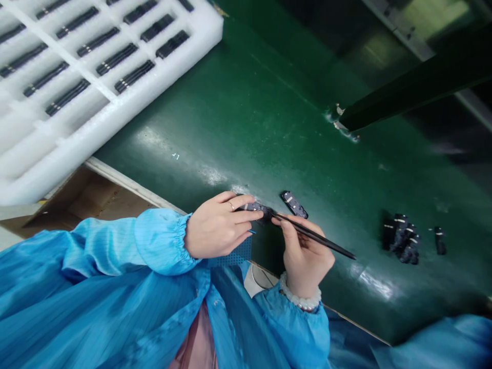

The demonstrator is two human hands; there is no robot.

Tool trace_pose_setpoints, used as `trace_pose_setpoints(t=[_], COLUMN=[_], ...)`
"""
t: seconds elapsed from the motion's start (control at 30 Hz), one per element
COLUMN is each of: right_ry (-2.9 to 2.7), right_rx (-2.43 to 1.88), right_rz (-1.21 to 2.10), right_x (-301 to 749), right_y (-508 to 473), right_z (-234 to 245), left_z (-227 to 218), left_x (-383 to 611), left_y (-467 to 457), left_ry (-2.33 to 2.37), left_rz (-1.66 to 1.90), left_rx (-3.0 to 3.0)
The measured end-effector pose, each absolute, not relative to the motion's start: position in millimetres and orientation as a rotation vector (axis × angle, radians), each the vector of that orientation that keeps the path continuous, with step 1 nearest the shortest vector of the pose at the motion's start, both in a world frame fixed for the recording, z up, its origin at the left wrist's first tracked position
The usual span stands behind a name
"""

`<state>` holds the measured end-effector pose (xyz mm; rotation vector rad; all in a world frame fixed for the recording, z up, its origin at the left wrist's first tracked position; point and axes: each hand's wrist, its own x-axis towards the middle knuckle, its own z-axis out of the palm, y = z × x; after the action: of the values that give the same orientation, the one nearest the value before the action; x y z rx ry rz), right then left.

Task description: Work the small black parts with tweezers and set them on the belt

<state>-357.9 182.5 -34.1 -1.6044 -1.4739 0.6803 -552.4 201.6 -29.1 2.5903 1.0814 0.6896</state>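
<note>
My left hand [217, 225], with a ring on one finger, is closed round a small black part [254, 207] held just above the green table [269, 118]. A blue dotted sheet [234, 254] shows beneath that hand. My right hand [303, 251], with a bead bracelet at the wrist, grips black tweezers [319, 237] whose tip meets the small black part. Another small black part [294, 204] lies flat on the table just beyond the tweezers.
A white foam tray [126, 102] with rows of black strip parts fills the upper left. Several black parts [402, 238] are heaped at the right, one more [440, 241] beside them. A dark bar [415, 82] crosses the upper right.
</note>
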Motion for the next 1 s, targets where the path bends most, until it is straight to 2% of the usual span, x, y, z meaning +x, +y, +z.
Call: trace_pose_setpoints(t=[0.73,0.9,1.0], right_ry=[-1.473,-2.068,-2.195], right_rx=[-1.48,-1.3,-1.27], right_rz=[0.524,0.37,0.344], right_x=[-364,-364,-365], right_y=[181,194,198], right_z=[-34,-28,-30], left_z=[-29,-27,-27], left_x=[-555,-561,-565], left_y=[204,210,217], left_ry=[1.043,1.012,1.119], left_rz=[0.656,0.732,0.698], left_rx=[2.601,2.611,2.554])
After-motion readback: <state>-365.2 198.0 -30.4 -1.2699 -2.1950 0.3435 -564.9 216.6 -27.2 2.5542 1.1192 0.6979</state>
